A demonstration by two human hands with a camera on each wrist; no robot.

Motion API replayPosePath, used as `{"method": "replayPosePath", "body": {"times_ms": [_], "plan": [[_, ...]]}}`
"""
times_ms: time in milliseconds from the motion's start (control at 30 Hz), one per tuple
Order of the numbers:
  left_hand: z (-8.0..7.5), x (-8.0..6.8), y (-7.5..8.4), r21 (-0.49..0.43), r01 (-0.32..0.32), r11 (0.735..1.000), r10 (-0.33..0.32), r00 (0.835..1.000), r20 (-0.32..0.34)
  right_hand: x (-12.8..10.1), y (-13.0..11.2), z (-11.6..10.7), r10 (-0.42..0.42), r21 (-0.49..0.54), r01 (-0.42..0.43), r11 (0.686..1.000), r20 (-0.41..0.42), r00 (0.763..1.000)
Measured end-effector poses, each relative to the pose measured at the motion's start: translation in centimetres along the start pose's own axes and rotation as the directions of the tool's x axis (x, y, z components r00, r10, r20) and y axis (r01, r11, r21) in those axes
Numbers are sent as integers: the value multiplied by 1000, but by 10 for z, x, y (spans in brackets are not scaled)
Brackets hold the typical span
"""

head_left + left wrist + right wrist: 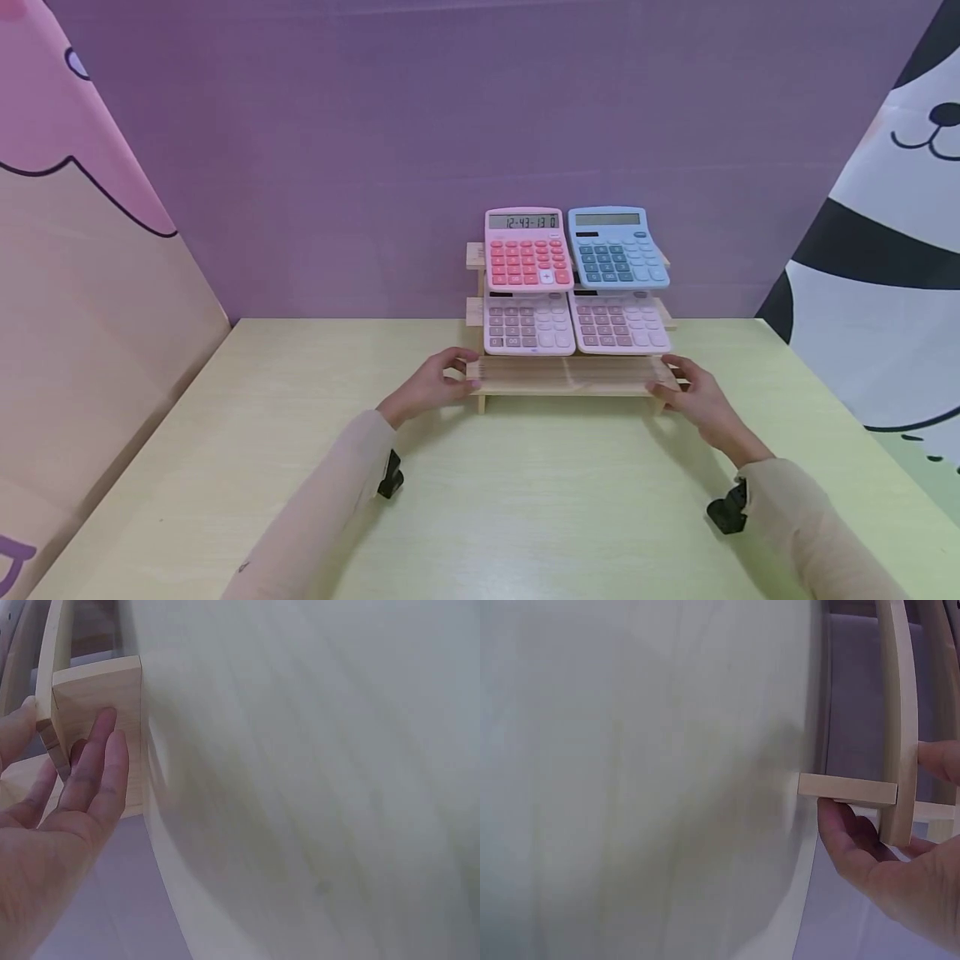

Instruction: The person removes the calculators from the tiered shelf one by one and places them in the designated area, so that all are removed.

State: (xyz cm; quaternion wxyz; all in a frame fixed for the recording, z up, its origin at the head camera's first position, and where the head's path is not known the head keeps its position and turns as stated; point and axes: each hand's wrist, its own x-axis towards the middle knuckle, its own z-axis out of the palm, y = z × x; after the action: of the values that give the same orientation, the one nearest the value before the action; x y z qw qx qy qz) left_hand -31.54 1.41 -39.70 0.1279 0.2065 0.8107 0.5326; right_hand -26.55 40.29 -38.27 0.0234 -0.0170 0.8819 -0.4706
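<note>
Gripping the wooden rack (570,377) at both ends of its lowest shelf, the person has the left hand (435,385) on the left end and the right hand (697,398) on the right end. The left wrist view shows the left fingers (97,765) laid fairly straight against the end board with the thumb on the other side of the side rail, so the hand looks pinched lightly on the rack. The right wrist view shows the right thumb (844,832) under a crosspiece and a finger past the upright, curled round it.

The rack stands at the middle of the tabletop (525,500), near the purple back wall (337,150). It carries four calculators: a pink one (525,250) and a blue one (617,248) side by side on the upper tier, and two pale pink ones (528,323) (619,322) on the tier below. The lowest shelf is bare.

The step in hand seems to be taking hold of the rack to shift or lift it. The next move probably calls for both hands acting evenly and keeping the rack level, since the calculators only lean on their tiers and could slide off.
</note>
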Motion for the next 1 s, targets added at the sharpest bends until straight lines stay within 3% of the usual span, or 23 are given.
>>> {"method": "replayPosePath", "body": {"times_ms": [267, 500, 1000], "plan": [[1, 0, 1, -21, 10, 1000, -9, 1000, 11, -2, 0, 1, -28, 17, 29, 999, -32, 999], [0, -5, 5, -36, -36, 999, 37, 999, 34, -3, 1, 1, -46, 32, 48, 998, -55, 997], [1, -2, 5, -38, -12, 999, 14, 999, 41, -4, 2, -3, -34, 38, 37, 999, -58, 998]]}}
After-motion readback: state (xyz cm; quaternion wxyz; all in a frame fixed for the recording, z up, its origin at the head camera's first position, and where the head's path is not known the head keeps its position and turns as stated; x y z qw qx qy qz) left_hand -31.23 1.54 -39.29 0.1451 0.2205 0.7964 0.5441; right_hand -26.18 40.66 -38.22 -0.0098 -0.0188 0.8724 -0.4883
